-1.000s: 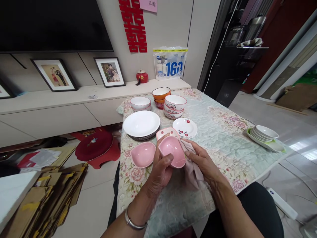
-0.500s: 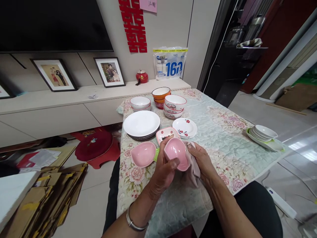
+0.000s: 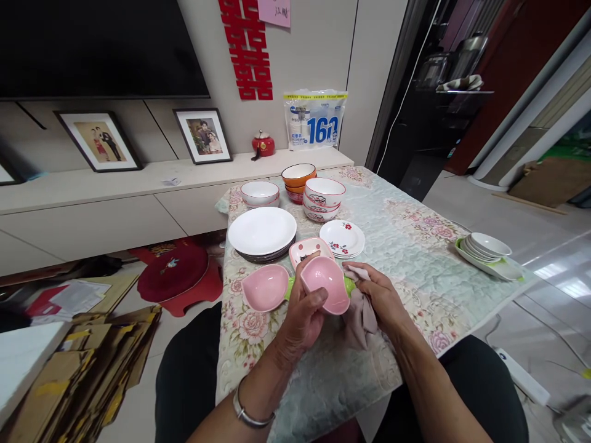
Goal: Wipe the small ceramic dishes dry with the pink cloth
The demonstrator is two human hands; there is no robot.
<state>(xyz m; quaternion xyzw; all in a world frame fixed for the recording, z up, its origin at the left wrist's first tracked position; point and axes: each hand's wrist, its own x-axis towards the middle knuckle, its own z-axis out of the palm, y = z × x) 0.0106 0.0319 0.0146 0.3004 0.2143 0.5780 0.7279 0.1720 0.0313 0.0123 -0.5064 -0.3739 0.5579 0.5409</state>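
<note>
A pink peach-shaped bowl (image 3: 327, 280) with a green leaf handle is gripped at its left side by my left hand (image 3: 302, 311), thumb over the rim. My right hand (image 3: 381, 295) is closed on a pale pink cloth (image 3: 360, 317), which touches the bowl's green handle. On the table just left of my hands lies a second pink bowl (image 3: 265, 288) of the same shape. Partly hidden behind my left hand is a pink-rimmed square dish (image 3: 307, 249) with a dark animal drawing.
Behind stand a stack of large white plates (image 3: 262, 231), small flowered plates (image 3: 342, 238), white bowls (image 3: 259, 193), red-rimmed bowls (image 3: 324, 198) and orange bowls (image 3: 298, 175). Small white bowls (image 3: 489, 246) sit on a leaf-edged dish near the right edge of the flowered tablecloth (image 3: 410, 258).
The cloth in my right hand has shifted from the bowl's right wall to its handle, so the green handle now shows. My left hand keeps its hold on the bowl.
</note>
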